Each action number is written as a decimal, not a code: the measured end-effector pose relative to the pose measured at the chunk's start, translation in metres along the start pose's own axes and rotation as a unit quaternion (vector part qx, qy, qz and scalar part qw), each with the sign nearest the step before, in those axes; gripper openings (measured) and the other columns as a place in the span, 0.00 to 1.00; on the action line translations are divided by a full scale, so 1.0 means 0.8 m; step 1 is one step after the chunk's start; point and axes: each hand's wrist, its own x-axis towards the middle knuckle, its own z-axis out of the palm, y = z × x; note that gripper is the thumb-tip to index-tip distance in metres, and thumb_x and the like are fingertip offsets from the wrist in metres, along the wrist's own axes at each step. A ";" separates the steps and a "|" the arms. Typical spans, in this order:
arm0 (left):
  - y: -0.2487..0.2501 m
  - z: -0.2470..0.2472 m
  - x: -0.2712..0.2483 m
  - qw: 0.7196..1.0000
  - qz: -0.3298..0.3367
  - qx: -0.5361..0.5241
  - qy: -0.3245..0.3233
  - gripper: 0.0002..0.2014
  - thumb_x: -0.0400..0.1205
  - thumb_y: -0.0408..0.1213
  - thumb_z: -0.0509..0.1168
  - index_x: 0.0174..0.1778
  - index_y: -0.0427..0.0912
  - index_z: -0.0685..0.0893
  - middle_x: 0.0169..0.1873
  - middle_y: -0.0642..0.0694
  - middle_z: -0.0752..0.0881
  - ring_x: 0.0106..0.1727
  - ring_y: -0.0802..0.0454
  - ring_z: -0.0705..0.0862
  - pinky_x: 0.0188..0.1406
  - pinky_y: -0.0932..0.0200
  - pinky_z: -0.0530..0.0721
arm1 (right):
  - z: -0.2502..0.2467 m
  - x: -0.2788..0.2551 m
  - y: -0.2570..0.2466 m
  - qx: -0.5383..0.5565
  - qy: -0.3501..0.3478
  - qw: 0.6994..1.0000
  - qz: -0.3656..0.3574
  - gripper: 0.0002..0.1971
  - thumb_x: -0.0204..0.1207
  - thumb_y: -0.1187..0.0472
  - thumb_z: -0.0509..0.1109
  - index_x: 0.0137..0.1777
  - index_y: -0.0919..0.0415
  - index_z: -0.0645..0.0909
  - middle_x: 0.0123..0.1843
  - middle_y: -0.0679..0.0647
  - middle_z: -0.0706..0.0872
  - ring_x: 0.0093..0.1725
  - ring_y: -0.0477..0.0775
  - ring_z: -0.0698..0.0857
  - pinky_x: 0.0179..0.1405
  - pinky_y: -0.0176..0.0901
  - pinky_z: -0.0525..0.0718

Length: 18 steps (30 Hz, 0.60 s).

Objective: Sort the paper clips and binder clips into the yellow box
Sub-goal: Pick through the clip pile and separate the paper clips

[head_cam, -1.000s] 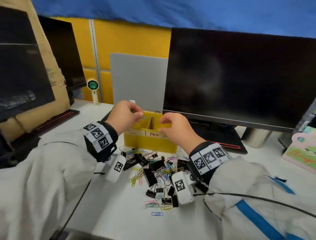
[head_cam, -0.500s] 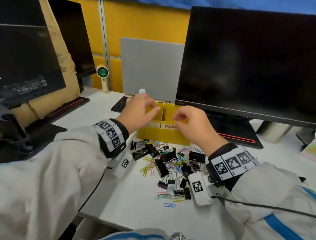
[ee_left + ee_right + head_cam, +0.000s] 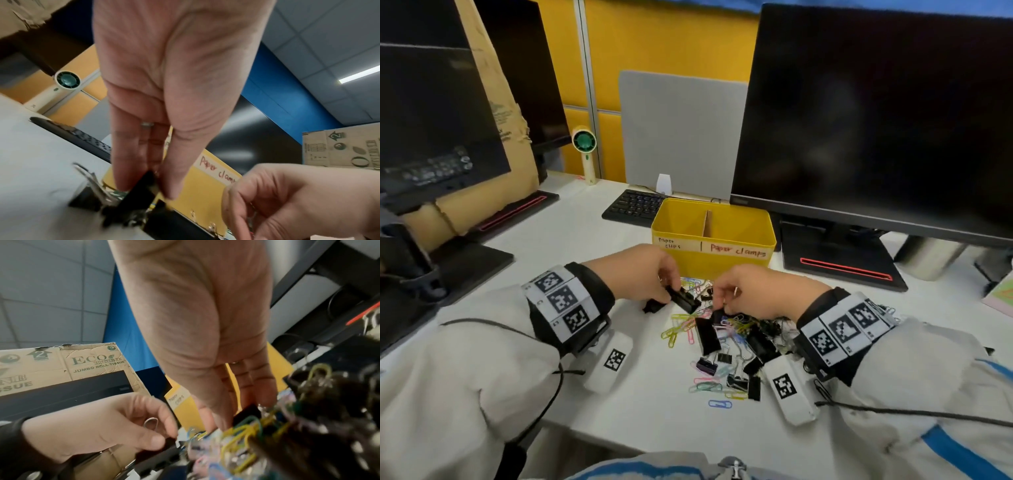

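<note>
I am mid-pick at the pile: my left hand (image 3: 640, 274) pinches a large black binder clip (image 3: 683, 299), raised just before the yellow box (image 3: 714, 253); next it goes into the right compartment. My right hand (image 3: 753, 291) seems to pinch a small black clip (image 3: 246, 412), blurred.

Mixed binder clips (image 3: 707, 334) and colored paper clips (image 3: 678, 330) piled before yellow box (image 3: 714, 253).

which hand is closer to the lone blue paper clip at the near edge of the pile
Right. The blue paper clip lies at the pile's near edge; the right hand works in the pile behind it, while the left hand is farther off to the left, pinching a black binder clip.
</note>
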 end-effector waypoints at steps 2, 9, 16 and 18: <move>-0.005 -0.005 -0.001 0.999 -0.008 -0.024 0.024 0.08 0.79 0.33 0.74 0.45 0.53 0.93 0.48 0.54 0.89 0.50 0.54 0.86 0.54 0.54 0.87 | -0.004 -0.006 0.006 -0.009 0.004 1.000 0.008 0.06 0.81 0.65 0.71 0.51 0.54 0.88 0.53 0.51 0.88 0.50 0.51 0.85 0.48 0.43 0.84; 0.001 -0.012 0.001 0.997 -0.031 -0.058 0.033 0.24 0.83 0.21 0.54 0.47 0.51 0.91 0.50 0.51 0.88 0.49 0.51 0.85 0.47 0.58 0.86 | -0.006 -0.030 0.018 -0.008 0.007 1.000 0.002 0.08 0.76 0.52 0.78 0.53 0.50 0.88 0.53 0.47 0.86 0.52 0.50 0.83 0.47 0.42 0.82; 0.034 -0.002 0.015 0.996 -0.041 -0.057 0.045 0.22 0.84 0.51 0.57 0.34 0.40 0.86 0.35 0.44 0.83 0.39 0.48 0.83 0.36 0.54 0.79 | 0.004 -0.018 0.014 -0.063 0.011 0.998 0.000 0.07 0.73 0.50 0.78 0.46 0.46 0.84 0.47 0.45 0.85 0.47 0.51 0.84 0.44 0.44 0.84; 0.041 0.001 0.016 0.998 -0.065 -0.021 0.005 0.26 0.77 0.65 0.67 0.25 0.46 0.79 0.24 0.49 0.79 0.28 0.52 0.79 0.30 0.57 0.75 | 0.002 -0.016 0.014 -0.078 0.008 0.997 0.003 0.07 0.70 0.52 0.78 0.40 0.44 0.81 0.43 0.44 0.84 0.44 0.51 0.84 0.41 0.45 0.85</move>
